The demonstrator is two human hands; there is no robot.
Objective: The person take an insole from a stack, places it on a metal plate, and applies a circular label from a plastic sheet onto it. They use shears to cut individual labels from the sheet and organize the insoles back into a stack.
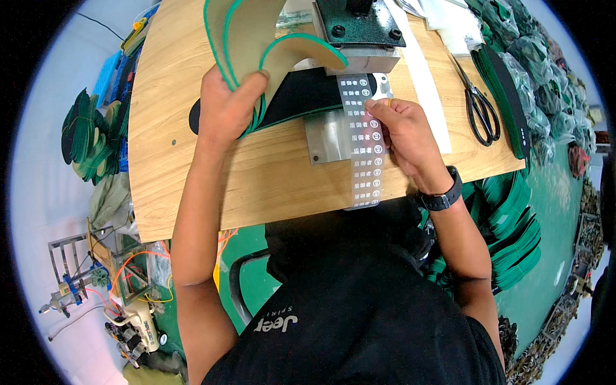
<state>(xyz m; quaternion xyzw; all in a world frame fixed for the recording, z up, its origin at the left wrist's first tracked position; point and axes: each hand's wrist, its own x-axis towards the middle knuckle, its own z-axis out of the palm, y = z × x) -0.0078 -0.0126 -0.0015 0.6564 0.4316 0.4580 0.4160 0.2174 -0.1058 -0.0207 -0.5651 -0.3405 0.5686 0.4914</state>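
Note:
My left hand [226, 108] is closed around several curved insoles [251, 35], tan on the visible faces with green edges. Below them a black insole [305, 91] lies across the metal plate [326, 136], one end reaching past my left wrist and the other under the press. My right hand [410, 131] pinches the side of a clear strip of white printed transfer labels [364, 154] between thumb and forefinger. The strip runs from beneath the press head [367, 59] over the insole and down to the table's near edge.
Black-handled scissors [480, 112] and a stack of dark insoles [502, 96] lie on the table's right side. A white paper strip [427, 83] runs behind my right hand. Bundles of green-edged pieces [513, 240] sit below the table at right. Bundled insoles [83, 135] are at far left.

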